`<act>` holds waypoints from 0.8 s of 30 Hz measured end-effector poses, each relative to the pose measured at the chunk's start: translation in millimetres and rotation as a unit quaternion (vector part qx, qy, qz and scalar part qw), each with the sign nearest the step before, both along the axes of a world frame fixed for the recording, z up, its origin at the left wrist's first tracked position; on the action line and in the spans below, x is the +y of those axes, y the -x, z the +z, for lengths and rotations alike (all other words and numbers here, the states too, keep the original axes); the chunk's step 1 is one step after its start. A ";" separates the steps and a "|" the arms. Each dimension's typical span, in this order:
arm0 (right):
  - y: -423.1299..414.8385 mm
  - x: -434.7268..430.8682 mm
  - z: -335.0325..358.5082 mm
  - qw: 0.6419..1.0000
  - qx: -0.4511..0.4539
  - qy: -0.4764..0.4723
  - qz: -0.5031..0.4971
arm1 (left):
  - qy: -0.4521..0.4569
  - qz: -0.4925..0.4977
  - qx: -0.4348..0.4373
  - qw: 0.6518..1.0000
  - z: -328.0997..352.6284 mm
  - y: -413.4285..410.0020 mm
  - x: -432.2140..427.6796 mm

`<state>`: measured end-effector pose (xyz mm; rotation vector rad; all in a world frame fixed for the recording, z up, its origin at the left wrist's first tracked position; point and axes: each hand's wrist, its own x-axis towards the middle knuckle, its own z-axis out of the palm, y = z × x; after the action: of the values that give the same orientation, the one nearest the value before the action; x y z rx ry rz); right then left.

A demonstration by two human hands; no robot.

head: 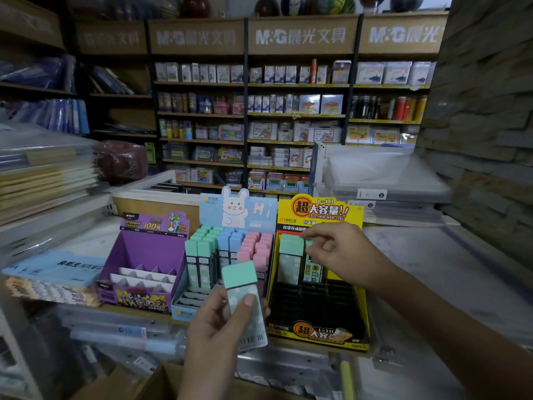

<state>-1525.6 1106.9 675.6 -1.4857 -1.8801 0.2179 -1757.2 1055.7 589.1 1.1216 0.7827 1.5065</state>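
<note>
I am looking across a stationery shop's stocked shelving (297, 111). In front of it three display boxes are standing side by side on a counter ledge. A purple display box (144, 249) on the left is showing mostly bare dividers. A bunny display box (236, 210) in the middle is holding rows of mint, blue and pink cases. A yellow display box (346, 217) on the right is showing mostly black open slots.

I am reading the step as filling the yellow box's back row with mint cases, one at a time. The right arm is reaching in from the lower right, its forearm crossing above the yellow box's right wall. The right hand (337, 252) is hanging over the back row with fingers curled. Forefinger and thumb are pinching the cap corner of the standing mint case (291, 255), which is sitting upright in a back-left slot.

The left hand (219, 321) is rising from below, in front of the gap between the bunny and yellow boxes. It is gripping the spare mint case (243, 290) cap-up and slightly tilted, thumb pressing across its front and fingers wrapping behind.

Next, I am expecting the right hand to seat and release its case, then take the spare and line it up over a neighbouring slot.
</note>
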 end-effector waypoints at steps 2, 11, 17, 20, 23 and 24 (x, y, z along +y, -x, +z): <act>-5.4 -12.4 7.0 1.000 0.020 -0.014 0.001 | -0.025 -0.013 0.013 1.000 11.1 -0.7 3.7; -52.5 -71.0 -2.3 0.986 -0.061 -0.107 -0.114 | -0.137 -0.068 0.146 0.977 60.0 -15.6 38.9; -64.4 -87.4 -26.9 0.982 -0.107 -0.091 -0.130 | -0.191 -0.058 0.227 0.953 86.4 -26.8 69.0; -63.0 -86.6 -37.5 0.980 -0.117 -0.102 -0.127 | -0.202 -0.065 0.280 0.936 92.5 -30.8 81.2; -63.8 -88.1 -45.8 0.978 -0.107 -0.118 -0.136 | -0.216 -0.070 0.331 0.916 96.3 -35.1 92.2; -64.4 -88.6 -47.4 0.978 -0.102 -0.121 -0.138 | -0.223 -0.073 0.350 0.907 96.7 -35.9 95.5</act>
<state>-1461.1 1018.3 628.1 -1.6234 -1.7556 -0.2942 -1721.3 1151.3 685.8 2.0845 0.8111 1.1701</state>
